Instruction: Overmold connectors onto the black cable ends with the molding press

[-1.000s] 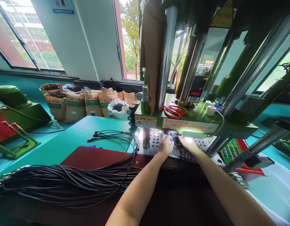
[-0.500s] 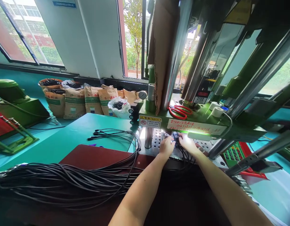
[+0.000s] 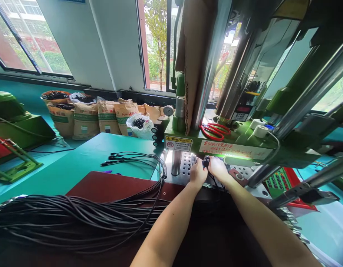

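Both hands reach under the green press, above its perforated metal bed. My left hand is closed, its thumb and fingers at a small black piece between the hands. Close beside it, my right hand bends its fingers down at the same spot, overexposed by the press light. What the right fingertips hold is hidden. Thin black cables run from under the hands toward me over the bed's front edge.
A thick bundle of black cables lies across the brown board at left. Cable ends with connectors rest on the green table. A red crate stands at right; filled sacks line the wall.
My two hands have drawn closer together, the right one shifting left. The black piece between them shows more clearly now. The view has shifted slightly.
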`<state>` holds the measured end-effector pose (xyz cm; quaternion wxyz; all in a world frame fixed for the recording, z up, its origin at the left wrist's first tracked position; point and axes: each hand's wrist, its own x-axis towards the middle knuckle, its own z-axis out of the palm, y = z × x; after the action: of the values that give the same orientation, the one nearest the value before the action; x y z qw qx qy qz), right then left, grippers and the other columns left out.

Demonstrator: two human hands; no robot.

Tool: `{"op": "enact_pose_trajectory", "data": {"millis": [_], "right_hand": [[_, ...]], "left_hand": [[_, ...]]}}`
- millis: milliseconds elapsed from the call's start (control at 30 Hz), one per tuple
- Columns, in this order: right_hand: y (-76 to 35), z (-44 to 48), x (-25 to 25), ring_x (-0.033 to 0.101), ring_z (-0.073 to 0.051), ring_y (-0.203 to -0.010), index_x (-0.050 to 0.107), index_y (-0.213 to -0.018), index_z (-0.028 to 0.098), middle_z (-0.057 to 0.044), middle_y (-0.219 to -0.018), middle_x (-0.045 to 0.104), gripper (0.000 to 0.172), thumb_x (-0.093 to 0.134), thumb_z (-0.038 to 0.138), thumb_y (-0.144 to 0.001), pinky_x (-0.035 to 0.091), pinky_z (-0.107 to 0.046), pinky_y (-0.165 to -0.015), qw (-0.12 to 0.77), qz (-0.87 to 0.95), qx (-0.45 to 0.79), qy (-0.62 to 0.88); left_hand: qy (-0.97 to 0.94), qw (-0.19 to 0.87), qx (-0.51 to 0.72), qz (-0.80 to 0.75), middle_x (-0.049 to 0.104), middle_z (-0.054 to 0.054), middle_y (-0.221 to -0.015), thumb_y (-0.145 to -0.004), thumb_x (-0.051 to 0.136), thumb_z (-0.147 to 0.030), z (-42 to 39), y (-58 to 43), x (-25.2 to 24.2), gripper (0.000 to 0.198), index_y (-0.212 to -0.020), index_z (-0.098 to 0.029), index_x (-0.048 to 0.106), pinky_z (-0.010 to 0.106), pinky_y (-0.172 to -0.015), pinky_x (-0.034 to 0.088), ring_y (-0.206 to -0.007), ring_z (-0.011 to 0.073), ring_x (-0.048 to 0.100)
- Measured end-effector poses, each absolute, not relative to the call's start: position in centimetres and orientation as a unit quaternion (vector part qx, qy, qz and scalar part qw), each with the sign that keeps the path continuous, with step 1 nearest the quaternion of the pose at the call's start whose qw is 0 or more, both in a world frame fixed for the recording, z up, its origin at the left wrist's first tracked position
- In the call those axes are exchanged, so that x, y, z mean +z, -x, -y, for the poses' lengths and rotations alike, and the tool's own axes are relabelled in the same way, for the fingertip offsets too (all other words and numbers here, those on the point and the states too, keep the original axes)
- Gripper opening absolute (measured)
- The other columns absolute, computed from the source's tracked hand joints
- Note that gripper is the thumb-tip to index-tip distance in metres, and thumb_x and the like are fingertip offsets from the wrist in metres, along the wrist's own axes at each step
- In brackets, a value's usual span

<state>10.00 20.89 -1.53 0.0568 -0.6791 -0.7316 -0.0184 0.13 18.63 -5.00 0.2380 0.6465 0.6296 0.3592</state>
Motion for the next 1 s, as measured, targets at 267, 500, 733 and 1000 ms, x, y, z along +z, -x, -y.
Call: {"op": "enact_pose_trajectory", "data": {"millis": [267, 500, 733, 1000], "right_hand": [[-9.3, -21.3, -1.4, 0.06, -0.017, -0.081, 0.057, -0.097, 0.011, -0.006, -0.09, 0.062, 0.022, 0.055, 0.029, -0.085, 0.049, -0.036, -0.073, 0.02, 0.734, -0.037, 0.678], [-12.7, -19.9, -0.2, 0.058, -0.018, -0.088, 0.058, -0.101, 0.013, -0.008, -0.098, 0.061, 0.023, 0.045, 0.029, -0.09, 0.044, -0.039, -0.08, 0.076, 0.752, -0.076, 0.65], [-20.0, -18.1, -1.2, 0.055, -0.025, -0.092, 0.064, -0.079, 0.015, -0.012, -0.088, 0.065, 0.034, 0.032, 0.015, -0.089, 0.036, -0.036, -0.085, 0.087, 0.795, -0.088, 0.594], [-19.6, -19.5, -2.2, 0.058, -0.023, -0.084, 0.063, -0.086, 0.019, -0.008, -0.086, 0.067, 0.03, 0.035, 0.03, -0.09, 0.037, -0.032, -0.077, 0.079, 0.85, -0.045, 0.519]], "left_hand": [[-0.651, 0.248, 0.366, -0.617, 0.061, 0.005, -0.073, -0.077, 0.049, -0.022, -18.2, 0.5, -5.1, 0.033, -0.11, -0.018, 0.049, 0.033, -0.077, 0.041, -0.08, 0.0217, 0.059], [-0.649, 0.195, 0.38, -0.63, 0.063, 0.006, -0.079, -0.08, 0.045, -0.023, -18.1, 1.3, -4.7, 0.025, -0.103, -0.017, 0.053, 0.032, -0.076, 0.042, -0.082, 0.021, 0.059], [-0.718, 0.104, 0.347, -0.595, 0.059, 0.012, -0.104, -0.081, 0.046, -0.028, -18.6, 0.5, -2.4, 0.029, -0.106, -0.018, 0.056, 0.037, -0.091, 0.035, -0.105, 0.0255, 0.05], [-0.864, 0.092, 0.26, -0.422, 0.054, 0.007, -0.12, -0.076, 0.054, -0.041, -19.0, -1.4, -1.3, 0.044, -0.117, -0.024, 0.051, 0.036, -0.1, 0.027, -0.115, 0.0226, 0.044]]}}
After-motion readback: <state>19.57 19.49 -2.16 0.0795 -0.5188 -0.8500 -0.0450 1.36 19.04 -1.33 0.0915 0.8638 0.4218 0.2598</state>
